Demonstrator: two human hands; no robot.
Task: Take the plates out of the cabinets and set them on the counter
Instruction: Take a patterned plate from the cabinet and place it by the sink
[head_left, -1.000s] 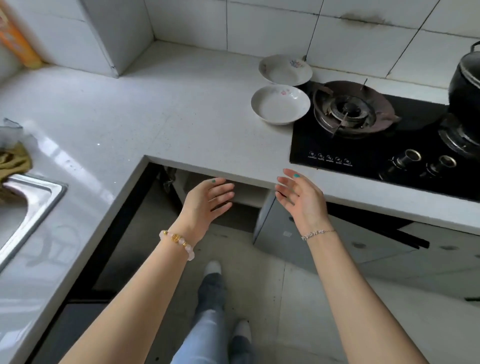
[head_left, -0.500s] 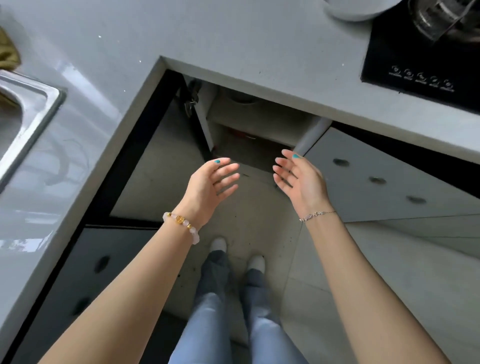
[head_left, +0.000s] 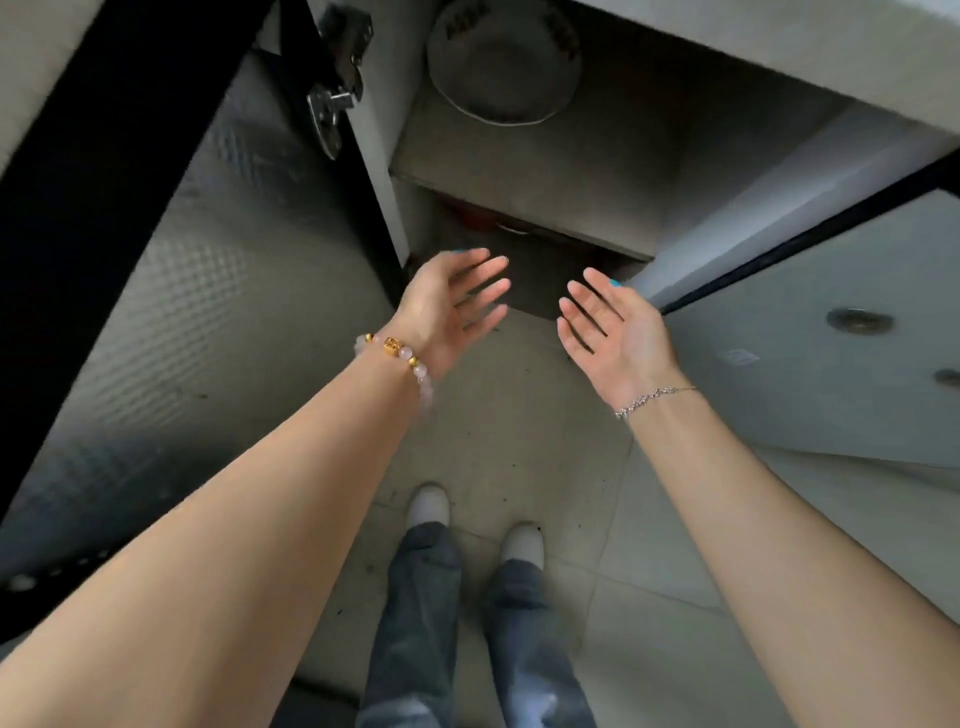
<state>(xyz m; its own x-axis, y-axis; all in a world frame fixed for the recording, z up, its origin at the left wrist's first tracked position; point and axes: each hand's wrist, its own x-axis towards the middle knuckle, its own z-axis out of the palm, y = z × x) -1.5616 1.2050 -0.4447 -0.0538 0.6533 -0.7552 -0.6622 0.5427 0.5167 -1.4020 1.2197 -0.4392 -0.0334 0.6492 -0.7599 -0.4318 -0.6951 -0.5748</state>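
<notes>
Plate (head_left: 504, 67) at 12 o'clock of frame, flat on upper shelf (head_left: 545, 171) inside open cabinet, untouched. Left hand (head_left: 452, 306) near centre, well apart from plate at its 6 o'clock, fingers straight and spread, released, grasping nothing. Right hand (head_left: 613, 332) at 3 o'clock of left hand, palm inward, also released, holding nothing. Palms facing, not touching. Open door (head_left: 208, 260) at 9 o'clock, hinge (head_left: 332, 104) at 11. Closed door (head_left: 831, 374) at 3. White shoes (head_left: 428, 506) at 6.

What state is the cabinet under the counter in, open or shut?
Open: the door stands swung aside, and a plate on its shelf shows.
</notes>
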